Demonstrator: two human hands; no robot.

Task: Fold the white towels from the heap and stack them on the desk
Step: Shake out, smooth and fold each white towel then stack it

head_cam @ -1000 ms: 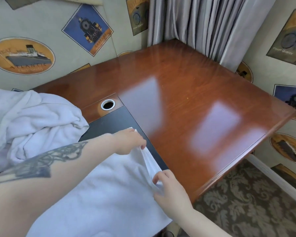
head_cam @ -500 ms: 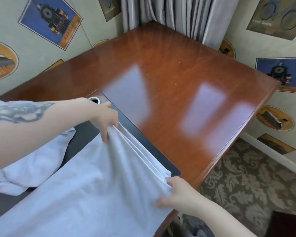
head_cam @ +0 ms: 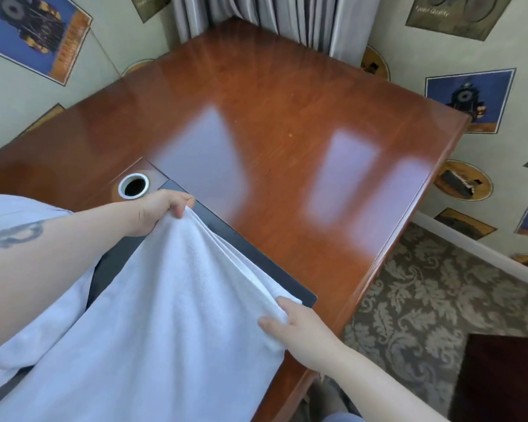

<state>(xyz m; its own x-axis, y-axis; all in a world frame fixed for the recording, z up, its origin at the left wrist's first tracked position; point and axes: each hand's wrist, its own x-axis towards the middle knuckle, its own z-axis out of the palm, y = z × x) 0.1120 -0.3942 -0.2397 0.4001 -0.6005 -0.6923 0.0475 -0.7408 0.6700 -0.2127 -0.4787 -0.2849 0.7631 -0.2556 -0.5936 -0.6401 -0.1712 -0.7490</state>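
Note:
A white towel [head_cam: 165, 315] is stretched across the dark desk pad [head_cam: 241, 248] on the glossy wooden desk [head_cam: 287, 117]. My left hand [head_cam: 162, 208] grips the towel's far corner beside the cable hole. My right hand [head_cam: 296, 327] pinches the near corner close to the desk's front edge. The towel's right edge runs taut and creased between the two hands. The heap of white towels [head_cam: 22, 345] lies at the left, partly hidden under my left forearm.
A round cable hole with a white ring [head_cam: 134, 185] sits in the desk just behind my left hand. Grey curtains [head_cam: 272, 13] hang at the far corner. Patterned carpet [head_cam: 424, 300] lies to the right, with a dark piece of furniture [head_cam: 500, 379] at bottom right.
Both hands have lifted the towel's right edge and drawn apart along it, the left hand toward the cable hole and the right hand toward me. The view has shifted left and closer.

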